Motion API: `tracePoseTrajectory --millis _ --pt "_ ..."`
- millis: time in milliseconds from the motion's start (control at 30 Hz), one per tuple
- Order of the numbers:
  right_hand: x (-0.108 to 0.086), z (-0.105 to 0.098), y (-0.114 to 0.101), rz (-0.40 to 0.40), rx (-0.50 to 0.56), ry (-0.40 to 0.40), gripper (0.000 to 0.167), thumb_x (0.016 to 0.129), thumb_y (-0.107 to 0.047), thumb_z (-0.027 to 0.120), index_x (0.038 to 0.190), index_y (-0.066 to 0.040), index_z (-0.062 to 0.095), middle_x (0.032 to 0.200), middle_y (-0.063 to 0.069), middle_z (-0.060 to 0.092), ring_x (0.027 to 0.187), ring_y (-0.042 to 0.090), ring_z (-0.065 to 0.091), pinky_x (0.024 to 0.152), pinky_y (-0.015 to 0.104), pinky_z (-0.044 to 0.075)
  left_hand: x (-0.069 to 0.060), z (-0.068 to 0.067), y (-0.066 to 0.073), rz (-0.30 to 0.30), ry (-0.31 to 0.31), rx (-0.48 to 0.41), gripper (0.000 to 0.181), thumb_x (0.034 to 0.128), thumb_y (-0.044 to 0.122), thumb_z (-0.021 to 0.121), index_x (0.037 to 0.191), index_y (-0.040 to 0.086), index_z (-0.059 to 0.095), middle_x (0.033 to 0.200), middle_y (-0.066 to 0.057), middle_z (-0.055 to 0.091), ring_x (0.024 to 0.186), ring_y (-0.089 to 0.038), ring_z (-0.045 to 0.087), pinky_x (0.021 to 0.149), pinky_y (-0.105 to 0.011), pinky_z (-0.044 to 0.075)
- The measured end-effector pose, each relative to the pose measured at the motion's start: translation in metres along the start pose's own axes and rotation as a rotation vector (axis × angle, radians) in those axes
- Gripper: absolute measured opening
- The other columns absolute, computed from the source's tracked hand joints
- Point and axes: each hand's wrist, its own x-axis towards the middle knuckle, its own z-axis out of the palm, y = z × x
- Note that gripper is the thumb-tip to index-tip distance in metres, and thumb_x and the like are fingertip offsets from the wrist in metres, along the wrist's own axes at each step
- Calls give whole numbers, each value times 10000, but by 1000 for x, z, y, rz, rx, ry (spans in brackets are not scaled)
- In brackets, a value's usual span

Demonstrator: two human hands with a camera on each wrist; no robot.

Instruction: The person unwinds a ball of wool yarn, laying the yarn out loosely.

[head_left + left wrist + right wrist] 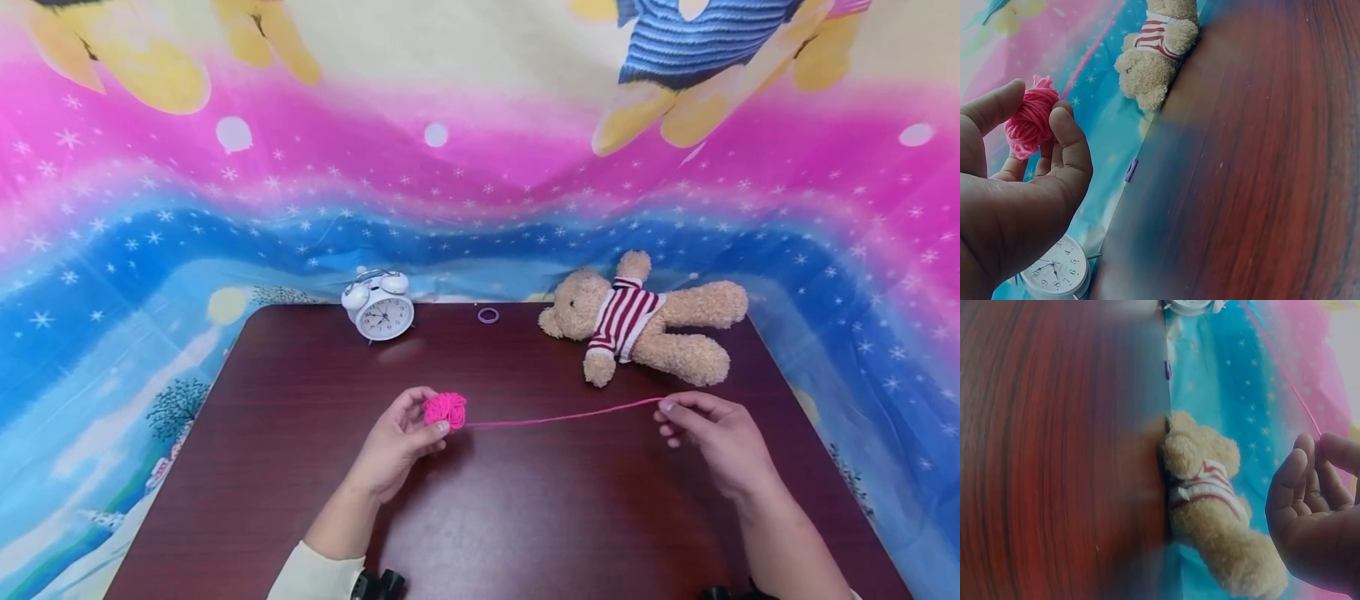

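Observation:
A small bundle of bright pink yarn (446, 411) is held above the table by my left hand (397, 446), between thumb and fingers. The left wrist view shows the wound strands of the bundle (1032, 122) in the grip of the left hand (1029, 181). From it a single pink strand (558, 418) runs across to my right hand (716, 437), which pinches its end between thumb and forefinger. In the right wrist view the strand (1285, 372) slants taut up from the right hand (1319, 506); the other fingers are loosely bent.
A white twin-bell alarm clock (384, 317) stands at the table's back left. A purple ring (488, 316) lies near the back edge. A teddy bear (645, 321) in a striped shirt lies at the back right of the dark table (525, 517). A patterned cloth (480, 183) hangs behind.

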Motion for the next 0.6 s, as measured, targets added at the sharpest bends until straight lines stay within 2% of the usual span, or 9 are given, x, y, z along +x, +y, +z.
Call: tracePoseTrajectory --millis 333,600 --pt "-3 -28 -1 -38 103 13 115 1009 -65 674 1040 -36 781 932 74 784 766 158 738 672 299 611 -2 -11 1 2 19 21 478 918 10 736 1324 55 487 1199 -113 632 961 -282 677 773 -323 590" --pt "-5 -48 -4 -74 170 28 134 1012 -20 648 1054 15 770 912 65 785 747 154 740 669 290 611 -4 -22 3 7 43 12 457 934 -4 717 1321 56 482 1203 -104 647 957 -250 689 777 -322 591"
